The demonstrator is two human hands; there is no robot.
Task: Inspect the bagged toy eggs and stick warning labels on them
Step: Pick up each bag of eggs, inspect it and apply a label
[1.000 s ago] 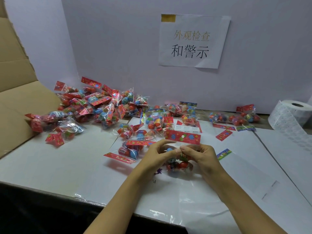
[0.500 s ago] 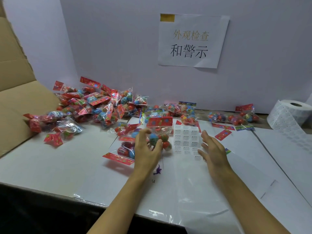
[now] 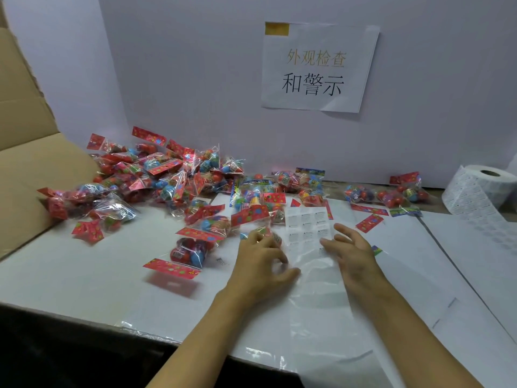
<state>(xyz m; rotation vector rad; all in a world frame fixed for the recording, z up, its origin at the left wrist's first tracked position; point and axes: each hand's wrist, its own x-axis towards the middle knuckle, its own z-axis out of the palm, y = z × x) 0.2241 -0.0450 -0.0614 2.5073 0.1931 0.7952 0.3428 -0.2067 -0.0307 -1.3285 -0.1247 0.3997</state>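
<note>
Left hand (image 3: 261, 264) over bagged eggs (image 3: 263, 233), fingers curled on bag, blurred. Right hand (image 3: 354, 254) spread wide beside label sheet (image 3: 307, 226). Egg-bag pile (image 3: 156, 180) far left on bench (image 3: 70, 270).

I see the egg bag pile (image 3: 156, 177) back-left on the table (image 3: 84, 275), label sheet (image 3: 307, 222) centre, label roll (image 3: 484, 189) far right, cardboard box (image 3: 25, 152) left.

A pale lavender board wall (image 3: 195, 79) stands along the far edge of the white paper-covered table (image 3: 70, 270), bearing a white paper sign (image 3: 319, 68) with printed Chinese characters. A brown corrugated cardboard flap (image 3: 25, 152) rises at the table's left edge, and the light is soft and even.
</note>
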